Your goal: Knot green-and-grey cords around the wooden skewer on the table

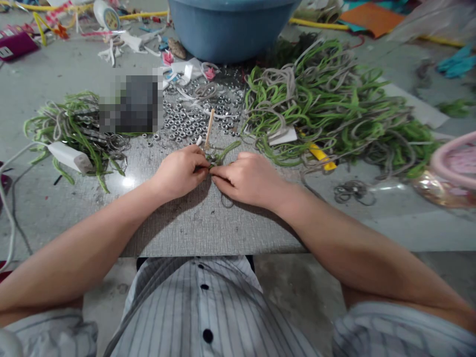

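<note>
Grey tabletop strewn with metal rings, blue basin behind, floor below. Both hands pinching green cord.

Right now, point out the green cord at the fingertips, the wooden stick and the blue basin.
Green cord (231, 148): head view, on the stretch sticking out.
Wooden stick (209, 128): head view, middle of its shaft.
Blue basin (234, 32): head view, on its outer wall.

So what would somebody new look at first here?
Probably the big blue tub at the back, in the middle. Then the tangled heap of green and grey cords on the right, and the small shiny metal rings scattered just beyond the hands.
</note>
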{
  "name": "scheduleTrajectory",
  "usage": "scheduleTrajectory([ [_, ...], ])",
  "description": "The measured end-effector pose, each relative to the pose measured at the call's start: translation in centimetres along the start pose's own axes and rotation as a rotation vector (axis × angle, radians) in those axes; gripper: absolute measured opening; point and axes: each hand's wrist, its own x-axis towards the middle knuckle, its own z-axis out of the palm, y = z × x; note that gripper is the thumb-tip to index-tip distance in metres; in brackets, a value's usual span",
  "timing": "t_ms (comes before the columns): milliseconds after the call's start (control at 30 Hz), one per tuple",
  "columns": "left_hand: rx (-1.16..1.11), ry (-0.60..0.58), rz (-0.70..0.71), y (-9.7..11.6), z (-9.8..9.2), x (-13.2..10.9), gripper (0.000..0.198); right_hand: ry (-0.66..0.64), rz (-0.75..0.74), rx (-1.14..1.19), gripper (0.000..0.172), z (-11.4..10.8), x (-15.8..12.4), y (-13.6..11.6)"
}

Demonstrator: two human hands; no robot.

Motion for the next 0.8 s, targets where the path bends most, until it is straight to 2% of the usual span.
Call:
scheduleTrajectory([
  [433,0.022,0.028,0.015,0.0,0.2,-0.2,0.027,-0.043,-0.008,0.153,0.030,-0.6,-0.4,0.5],
  [600,0.027,0.028,0.016,0.4,0.0,-0.8,0.027,-0.153,-0.110,0.322,0.027,-1.1,-0.6,0.5],
  [700,0.003,0.042,0.059,0.5,-0.3,-1.1,0.028,-0.208,-0.142,0.401,0.023,-1.2,-0.7,0.5],
  [800,-0.051,0.055,0.124,0.3,-0.7,-1.1,0.033,-0.186,-0.150,0.416,0.021,-1.0,-0.7,0.6],
])
